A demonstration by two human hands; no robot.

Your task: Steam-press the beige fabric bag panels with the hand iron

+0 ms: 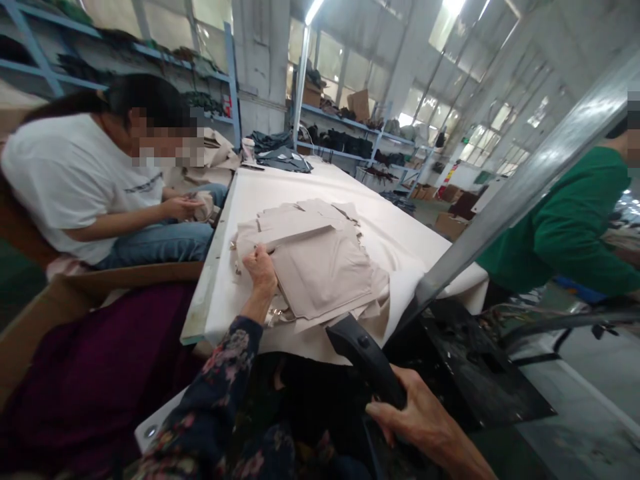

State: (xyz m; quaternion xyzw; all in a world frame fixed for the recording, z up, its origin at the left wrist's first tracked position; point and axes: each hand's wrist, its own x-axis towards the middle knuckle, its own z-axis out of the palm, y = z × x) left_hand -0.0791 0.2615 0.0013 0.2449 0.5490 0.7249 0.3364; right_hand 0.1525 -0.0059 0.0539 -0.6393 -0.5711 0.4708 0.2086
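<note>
Find the top beige fabric panel (pixel 325 273) at the near end of the worktop (pixel 197 319), lying on a loose pile of beige pieces (pixel 300 217). Judge it light and fairly soft, going by the shallow wrinkles, yet with enough body to lie flat. Expect some sliding over the layers beneath; fear creasing more than breakage. Take hold at the edge facing the worktop's left side, as with the left hand (pixel 260 268), closed there and apparently pinching the panel by its corner. Keep clear of the small metal fittings (pixel 277 312) near the worktop's front-left corner, likely hard enough to snag or scratch. Note the right hand (pixel 413 408) wrapped around a black curved handheld tool (pixel 367 350) at the worktop's near edge. Treat as rigid and heavier than the panel, best held by the handle.
</note>
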